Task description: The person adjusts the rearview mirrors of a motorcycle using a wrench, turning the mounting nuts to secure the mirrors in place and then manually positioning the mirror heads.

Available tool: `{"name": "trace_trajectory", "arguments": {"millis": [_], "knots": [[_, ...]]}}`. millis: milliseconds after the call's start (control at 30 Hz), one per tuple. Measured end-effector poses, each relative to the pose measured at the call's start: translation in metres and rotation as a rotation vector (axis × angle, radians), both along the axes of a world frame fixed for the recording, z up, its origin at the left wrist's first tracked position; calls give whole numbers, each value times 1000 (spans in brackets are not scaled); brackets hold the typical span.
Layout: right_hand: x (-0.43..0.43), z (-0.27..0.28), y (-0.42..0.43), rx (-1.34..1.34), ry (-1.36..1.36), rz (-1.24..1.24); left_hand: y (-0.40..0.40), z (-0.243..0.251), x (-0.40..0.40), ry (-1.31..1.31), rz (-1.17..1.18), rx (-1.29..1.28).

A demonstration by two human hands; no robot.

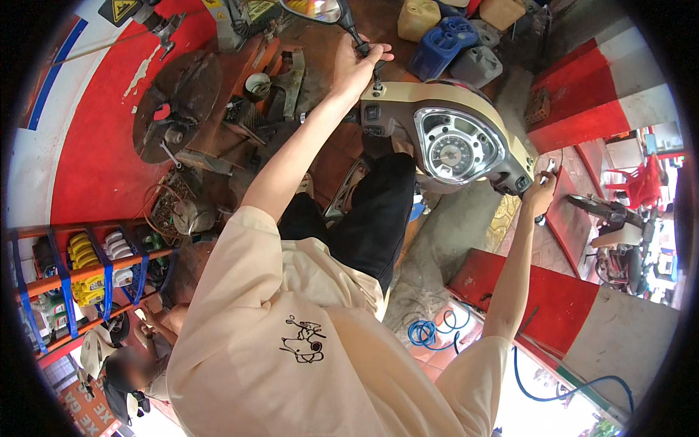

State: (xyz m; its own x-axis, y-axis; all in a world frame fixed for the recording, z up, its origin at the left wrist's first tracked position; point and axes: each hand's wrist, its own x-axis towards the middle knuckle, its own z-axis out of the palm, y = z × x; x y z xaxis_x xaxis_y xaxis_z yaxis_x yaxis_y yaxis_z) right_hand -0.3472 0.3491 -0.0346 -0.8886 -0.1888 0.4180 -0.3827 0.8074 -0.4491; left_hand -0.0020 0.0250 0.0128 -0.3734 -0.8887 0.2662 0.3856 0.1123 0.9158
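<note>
My left hand (352,65) grips the black stem of a rear-view mirror (322,10), with thumb and fingers around the rubber boot (362,48). The stem's lower end meets the left side of a cream and brown scooter handlebar cover (396,104). In the middle of that cover sits a chrome-rimmed speedometer (450,155). At the right end of the handlebar, my right hand (539,194) holds a metal wrench (551,165), whose open jaw sticks out past the fingers. My right palm hides most of the wrench and the right grip.
Plastic jerrycans (442,46) stand beyond the scooter. A tyre-changing machine's round turntable (177,106) is on the left, near a shelf of bottles (87,267). A seated person (131,368) is at lower left. A blue hose (428,333) coils on the floor at right.
</note>
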Motion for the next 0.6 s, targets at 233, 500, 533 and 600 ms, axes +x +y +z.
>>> {"name": "trace_trajectory", "arguments": {"millis": [233,500,533,600], "knots": [[-9,-8,3,-12,46,29,-1,-9,0,100,20,-11],[-3,-2,1,-5,-8,5,9,-21,-2,106,131,-73],[-3,-2,1,-8,1,9,9,-23,-2,71,150,-118],[-3,-2,0,-10,9,15,9,-25,-3,36,171,-162]]}}
